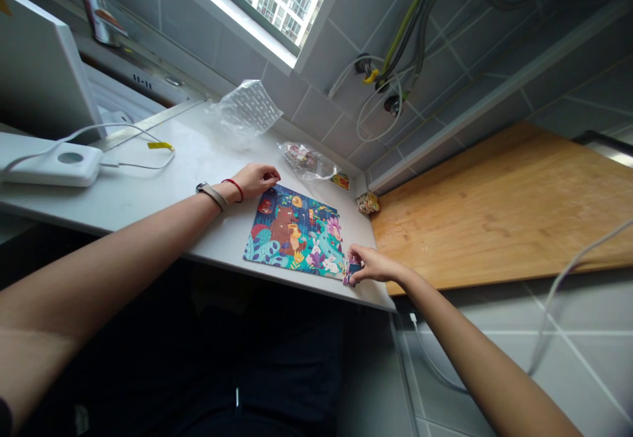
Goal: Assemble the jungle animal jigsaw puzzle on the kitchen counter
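A colourful jigsaw puzzle with a bear, rabbits and plants lies flat on the white counter. At its upper left corner rests my left hand, fingers curled in; whatever they may hold is hidden. My right hand is closed on a small stack of puzzle pieces, just off the lower right corner of the picture. The pieces show pink, white and dark blue, and their number cannot be made out.
Behind the puzzle lie a clear plastic bag with something colourful inside and a crumpled bubble-wrap bag. A small patterned object stands by a wooden board. At left are a white power adapter and a faucet.
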A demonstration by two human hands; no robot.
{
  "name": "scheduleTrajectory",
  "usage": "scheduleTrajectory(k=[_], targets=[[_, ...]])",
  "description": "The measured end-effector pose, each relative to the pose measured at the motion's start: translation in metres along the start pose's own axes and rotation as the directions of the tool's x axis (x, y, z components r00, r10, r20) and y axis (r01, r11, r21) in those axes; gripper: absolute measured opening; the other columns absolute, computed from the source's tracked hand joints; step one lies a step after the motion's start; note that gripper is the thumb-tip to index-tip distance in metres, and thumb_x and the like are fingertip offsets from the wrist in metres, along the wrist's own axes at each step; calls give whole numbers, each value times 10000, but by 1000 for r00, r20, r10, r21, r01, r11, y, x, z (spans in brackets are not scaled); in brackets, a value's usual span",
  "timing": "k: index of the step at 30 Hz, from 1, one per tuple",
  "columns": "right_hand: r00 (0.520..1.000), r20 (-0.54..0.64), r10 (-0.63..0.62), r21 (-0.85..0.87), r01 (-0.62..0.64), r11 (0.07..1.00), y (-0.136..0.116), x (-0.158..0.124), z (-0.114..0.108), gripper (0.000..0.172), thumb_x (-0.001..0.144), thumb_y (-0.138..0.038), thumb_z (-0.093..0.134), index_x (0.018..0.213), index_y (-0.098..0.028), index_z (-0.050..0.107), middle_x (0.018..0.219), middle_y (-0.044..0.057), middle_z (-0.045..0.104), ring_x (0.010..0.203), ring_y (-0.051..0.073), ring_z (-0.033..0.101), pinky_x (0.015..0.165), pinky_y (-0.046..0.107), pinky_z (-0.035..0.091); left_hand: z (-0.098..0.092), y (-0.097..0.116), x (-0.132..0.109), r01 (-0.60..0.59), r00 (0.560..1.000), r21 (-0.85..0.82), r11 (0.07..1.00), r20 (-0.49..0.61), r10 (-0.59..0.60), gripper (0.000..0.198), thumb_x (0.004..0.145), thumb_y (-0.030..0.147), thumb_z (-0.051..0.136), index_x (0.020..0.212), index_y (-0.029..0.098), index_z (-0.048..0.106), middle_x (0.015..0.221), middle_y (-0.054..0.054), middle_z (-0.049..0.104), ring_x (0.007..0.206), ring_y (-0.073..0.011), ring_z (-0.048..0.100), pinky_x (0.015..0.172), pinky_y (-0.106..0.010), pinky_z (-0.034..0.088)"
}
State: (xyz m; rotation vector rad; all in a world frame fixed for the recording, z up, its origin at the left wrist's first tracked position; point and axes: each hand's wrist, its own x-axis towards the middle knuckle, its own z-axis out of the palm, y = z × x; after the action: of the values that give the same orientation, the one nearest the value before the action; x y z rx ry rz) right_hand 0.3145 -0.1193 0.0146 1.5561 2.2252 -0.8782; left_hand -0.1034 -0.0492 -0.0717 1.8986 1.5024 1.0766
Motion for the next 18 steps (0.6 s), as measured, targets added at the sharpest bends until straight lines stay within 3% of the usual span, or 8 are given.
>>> scheduleTrajectory(k=[6,9,15,18], targets=[[995,98,19,60,-25,998,1,-12,-4,468,576,-414,945,856,-199,638,791,10,686,765,205,619,644,274,424,2,-1,0,-2,1000,-23,1000,2,2,264,813,335,620,934,206,815,806,-33,799,745,-186,707,727,-252,531],[987,163,3,119,-23,993,-5,-15,-5,460,632,-489,904,878,-200,643,840,41,746,774,218,674,671,291,478,2,-2,1,2,1000,-28,1000,3,-2,254,811,336,630,926,205,815,811,-36,800,748,-187,708,725,-251,528],[999,-23,-34,-13,33,999,-25,0,9,458,549,-396,968,853,-210,680,1026,66,707,935,257,646,781,314,477,1,0,1,-3,1000,-25,1000,4,3,258,803,323,624,926,198,813,828,-41,804,748,-189,711,729,-253,529],[999,-43,-15,-48,13,999,-31,6,14,476,538,-367,977,860,-211,663,974,44,685,910,251,625,741,295,450,1,-1,1,-4,1000,-29,1000,7,4,253,807,328,628,925,202,813,822,-37,804,754,-188,714,726,-247,533]])
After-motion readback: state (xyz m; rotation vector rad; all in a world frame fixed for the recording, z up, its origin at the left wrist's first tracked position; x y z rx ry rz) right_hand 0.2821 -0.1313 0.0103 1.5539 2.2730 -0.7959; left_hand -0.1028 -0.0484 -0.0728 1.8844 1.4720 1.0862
